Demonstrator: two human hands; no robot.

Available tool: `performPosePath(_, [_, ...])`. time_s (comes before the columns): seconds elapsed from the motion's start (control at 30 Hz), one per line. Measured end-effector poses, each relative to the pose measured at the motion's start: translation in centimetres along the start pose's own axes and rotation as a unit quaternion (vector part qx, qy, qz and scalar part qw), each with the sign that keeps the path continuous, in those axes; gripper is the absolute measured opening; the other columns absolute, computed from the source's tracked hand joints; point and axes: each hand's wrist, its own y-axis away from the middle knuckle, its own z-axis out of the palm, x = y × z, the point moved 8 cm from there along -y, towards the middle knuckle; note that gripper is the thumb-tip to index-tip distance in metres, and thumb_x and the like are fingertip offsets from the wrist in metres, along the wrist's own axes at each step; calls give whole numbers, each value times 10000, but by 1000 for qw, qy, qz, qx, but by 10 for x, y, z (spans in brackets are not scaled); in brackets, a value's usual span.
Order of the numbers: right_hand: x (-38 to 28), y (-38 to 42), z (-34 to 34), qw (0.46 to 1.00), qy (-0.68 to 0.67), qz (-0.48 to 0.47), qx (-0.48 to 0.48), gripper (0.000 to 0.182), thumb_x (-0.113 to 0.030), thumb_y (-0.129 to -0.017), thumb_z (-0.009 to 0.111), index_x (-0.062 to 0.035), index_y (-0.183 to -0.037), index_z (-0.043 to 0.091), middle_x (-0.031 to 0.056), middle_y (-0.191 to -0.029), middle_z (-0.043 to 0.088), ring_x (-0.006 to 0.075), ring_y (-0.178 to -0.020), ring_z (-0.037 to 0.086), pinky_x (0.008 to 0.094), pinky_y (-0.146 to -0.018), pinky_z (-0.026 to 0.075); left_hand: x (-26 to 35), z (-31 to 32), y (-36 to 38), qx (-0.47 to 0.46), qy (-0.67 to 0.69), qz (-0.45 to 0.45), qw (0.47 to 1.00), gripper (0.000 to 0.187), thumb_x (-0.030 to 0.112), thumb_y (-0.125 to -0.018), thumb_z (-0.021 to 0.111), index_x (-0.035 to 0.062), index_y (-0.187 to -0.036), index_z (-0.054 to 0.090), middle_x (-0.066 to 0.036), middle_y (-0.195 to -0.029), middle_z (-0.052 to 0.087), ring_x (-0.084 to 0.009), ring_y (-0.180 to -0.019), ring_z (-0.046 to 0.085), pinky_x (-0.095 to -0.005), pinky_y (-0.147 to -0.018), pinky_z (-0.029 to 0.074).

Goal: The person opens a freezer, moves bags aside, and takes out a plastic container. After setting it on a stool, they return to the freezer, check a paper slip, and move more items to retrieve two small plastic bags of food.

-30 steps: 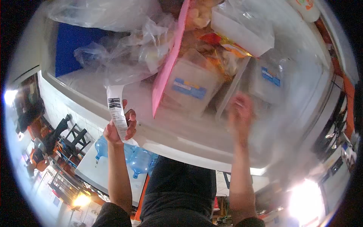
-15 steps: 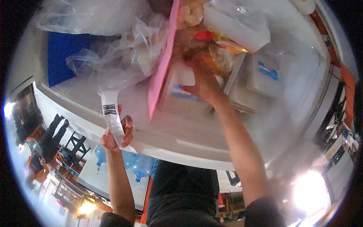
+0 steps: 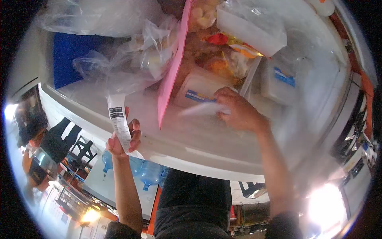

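Note:
My left hand [image 3: 115,145] is closed around a long printed paper receipt [image 3: 118,119], held upright over the front rim of a frosty chest freezer [image 3: 195,159]. Inside the freezer, my right hand [image 3: 240,110] pinches a thin, flat, whitish piece [image 3: 203,108], smeared by motion; I cannot tell what it is. Just behind that hand lies a white plastic tub [image 3: 203,81] with a blue label. A pink divider panel [image 3: 173,67] stands to the left of the tub.
Clear plastic bags [image 3: 107,18] and a blue panel [image 3: 73,59] fill the left side. Right of the divider are bagged food [image 3: 219,65], a white box [image 3: 252,30] and another labelled tub [image 3: 280,81]. Blue water bottles [image 3: 149,175] and a person [image 3: 38,159] are beyond the freezer.
My right hand has drawn back toward the front and right, from over the tub, and now a thin whitish piece shows in its fingers. My left hand keeps the receipt nearly still.

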Motion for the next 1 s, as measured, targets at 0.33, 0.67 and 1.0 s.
performPosePath(0.33, [4,-78,-31,939,258,-118,192,792,-265,-663,800,-40,-1326,429,227,-1334,434,391,-1258,392,445,-1073,309,0,3,-1,-6,11,31,999,1042,370,-766,751,176,-1493,31,-173,-1184,440,-163,-742,497,-249,-502,444])
performPosePath(0.67, [15,-33,-8,997,63,-33,-12,861,-331,-723,755,-121,-1433,315,221,-1385,413,347,-1302,375,419,-1084,310,-1,9,-1,-27,19,40,999,1003,313,-813,717,206,-1495,-11,-153,-1220,404,-166,-736,461,-258,-519,435])
performPosePath(1.0, [74,159,-69,803,-529,101,255,745,-189,-643,804,35,-1270,469,122,-1099,627,241,-1052,585,357,-960,430,2,7,1,-13,24,54,998,997,281,-812,712,193,-1494,-10,-160,-1190,406,-172,-723,458,-265,-524,430])
